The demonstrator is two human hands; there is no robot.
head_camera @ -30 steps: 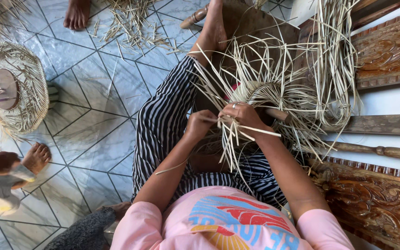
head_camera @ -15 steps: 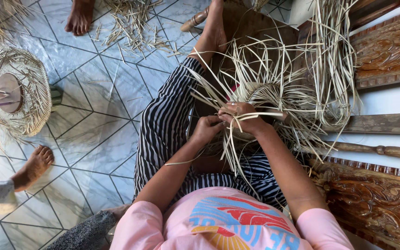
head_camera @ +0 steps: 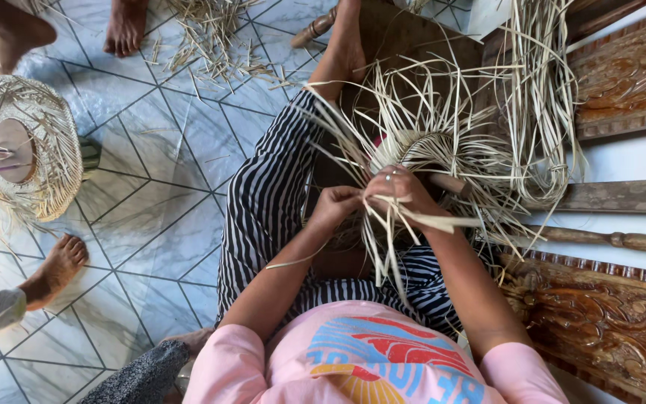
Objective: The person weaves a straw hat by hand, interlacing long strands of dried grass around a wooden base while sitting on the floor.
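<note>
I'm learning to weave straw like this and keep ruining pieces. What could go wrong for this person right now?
The loose straw strips fan out in all directions around the half-woven piece; they could tangle or kink. Both the left hand and right hand pinch thin strips close together, so one might slip free or split. The stiff strip edges could also nick the fingers.

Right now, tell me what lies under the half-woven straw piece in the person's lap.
Under the half-woven straw piece show striped trousers and a dark wooden board. Both hands, left and right, grip strands at its near edge. The spot directly beneath is covered by strands.
</note>
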